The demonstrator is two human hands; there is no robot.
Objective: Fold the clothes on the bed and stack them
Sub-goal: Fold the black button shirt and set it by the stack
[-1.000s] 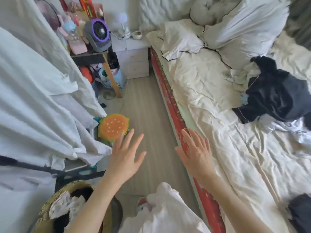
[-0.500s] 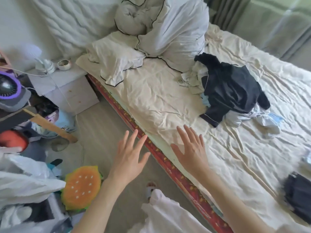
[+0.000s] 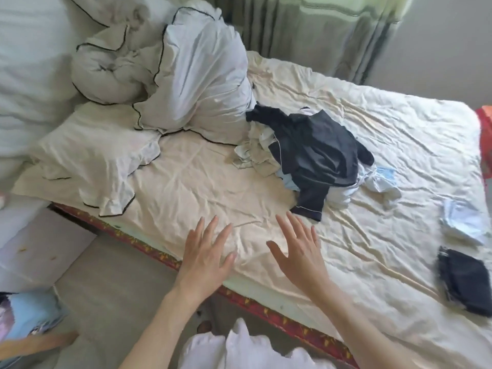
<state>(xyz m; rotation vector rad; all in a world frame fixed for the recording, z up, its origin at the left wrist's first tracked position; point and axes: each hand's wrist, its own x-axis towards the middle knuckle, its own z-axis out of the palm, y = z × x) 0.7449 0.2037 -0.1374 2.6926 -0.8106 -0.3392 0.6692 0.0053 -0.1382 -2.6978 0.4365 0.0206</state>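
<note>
Nothing folded yet: pile (image 3: 314,153) heaped on bed (image 3: 213,182); left hand (image 3: 205,254), right hand (image 3: 300,254) hovering, fingers spread, empty.

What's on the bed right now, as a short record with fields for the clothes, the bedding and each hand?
clothes pile: dark garment draped over crumpled pale clothes, mid-bed, unfolded
loose items: small dark piece and pale piece near the right edge
bedding: bunched duvet at the head, pillow in front of it, wrinkled cream sheet
left hand: open, fingers spread, holding nothing
right hand: open, fingers spread, holding nothing
stack: none started
</note>
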